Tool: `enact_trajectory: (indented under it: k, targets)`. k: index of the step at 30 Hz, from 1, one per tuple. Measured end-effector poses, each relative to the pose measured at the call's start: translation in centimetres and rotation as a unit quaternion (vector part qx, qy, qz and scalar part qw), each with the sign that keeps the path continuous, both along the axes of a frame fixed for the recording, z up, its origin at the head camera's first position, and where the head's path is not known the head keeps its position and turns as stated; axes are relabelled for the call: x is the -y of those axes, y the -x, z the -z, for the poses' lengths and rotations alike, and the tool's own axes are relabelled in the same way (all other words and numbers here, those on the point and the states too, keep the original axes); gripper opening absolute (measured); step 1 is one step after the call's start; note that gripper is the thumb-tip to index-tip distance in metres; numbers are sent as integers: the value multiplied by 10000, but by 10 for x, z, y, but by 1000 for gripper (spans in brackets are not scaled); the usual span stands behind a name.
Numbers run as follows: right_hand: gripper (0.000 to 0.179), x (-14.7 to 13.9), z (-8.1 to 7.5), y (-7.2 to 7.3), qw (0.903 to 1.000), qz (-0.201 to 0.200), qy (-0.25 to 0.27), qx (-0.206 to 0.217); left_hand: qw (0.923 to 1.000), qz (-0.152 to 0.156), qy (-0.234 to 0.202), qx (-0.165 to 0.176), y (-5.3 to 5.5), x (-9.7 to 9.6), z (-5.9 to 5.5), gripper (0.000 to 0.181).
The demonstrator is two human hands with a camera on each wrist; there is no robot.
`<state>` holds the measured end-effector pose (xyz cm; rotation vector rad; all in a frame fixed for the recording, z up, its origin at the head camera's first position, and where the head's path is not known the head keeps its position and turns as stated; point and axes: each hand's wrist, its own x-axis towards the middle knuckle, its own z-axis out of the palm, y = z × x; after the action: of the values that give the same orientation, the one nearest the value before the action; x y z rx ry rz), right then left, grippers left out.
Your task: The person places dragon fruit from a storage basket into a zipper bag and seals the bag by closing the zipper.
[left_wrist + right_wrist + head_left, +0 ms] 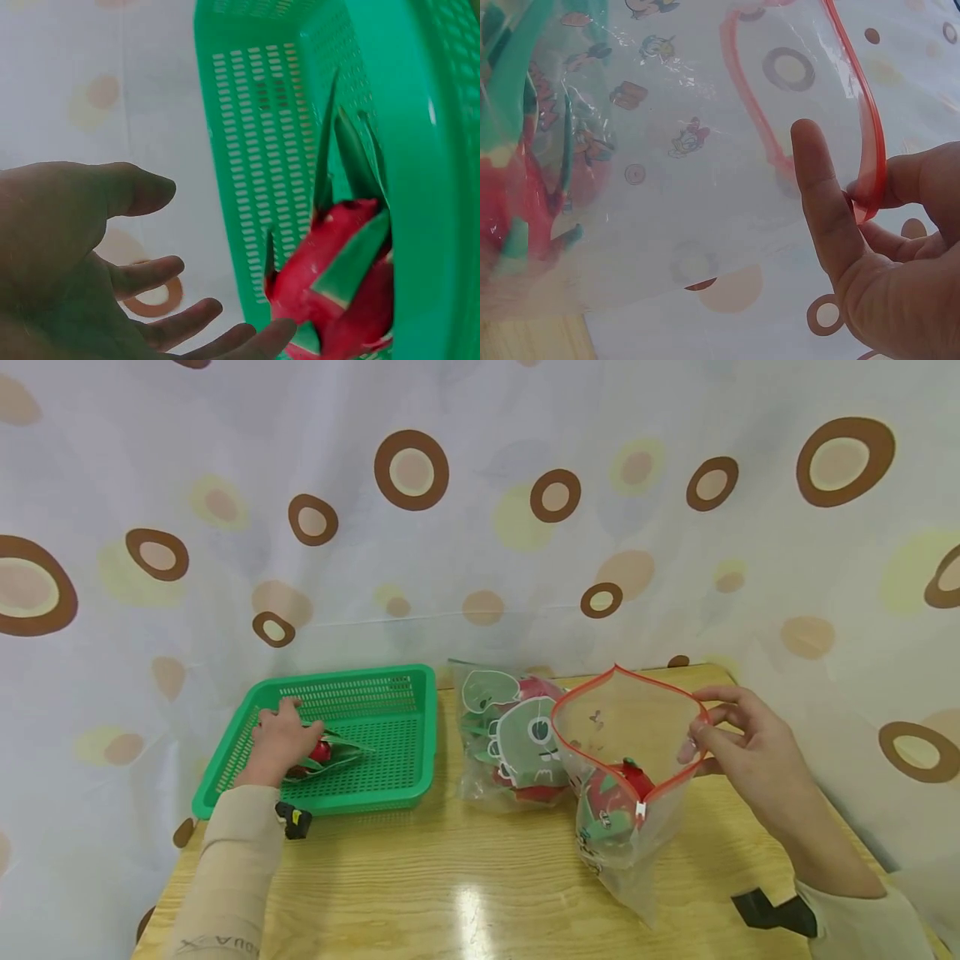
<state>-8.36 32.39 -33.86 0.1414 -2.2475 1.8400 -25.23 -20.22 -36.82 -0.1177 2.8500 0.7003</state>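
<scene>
In the head view my left hand (279, 739) reaches over the green basket (428, 735) at the left of the table. Its fingers are spread, with nothing between them in the left wrist view. Close by them lies a red dragon fruit (330, 277) with green leaf scales. My right hand (757, 747) pinches the red-edged rim of a clear zip bag (633, 860). The bag's mouth gapes wide. Red and green fruit shows through its printed plastic in the right wrist view, low in the bag.
A second clear bag (525, 743), with a white cartoon print and red and green contents, stands between the basket and the zip bag, touching the latter. The wooden table (390, 893) meets a spotted curtain (480, 527) at the back.
</scene>
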Motion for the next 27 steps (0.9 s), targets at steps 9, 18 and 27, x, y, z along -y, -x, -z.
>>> enact_trajectory:
  k: [9, 18, 27]
  targets:
    - [32, 1, 0, 1, 10000, -57, 34, -8, 9958, -241, -56, 883, 7, 21, 3, 80]
    - [31, 4, -1, -1, 9999, -40, -105, 20, 9894, -87, 122, 1444, 16, 28, 2, 87]
    - [30, 4, -2, -2, 9994, 23, -331, 104, 9882, -337, -12, 1492, 24, 22, 14, 87]
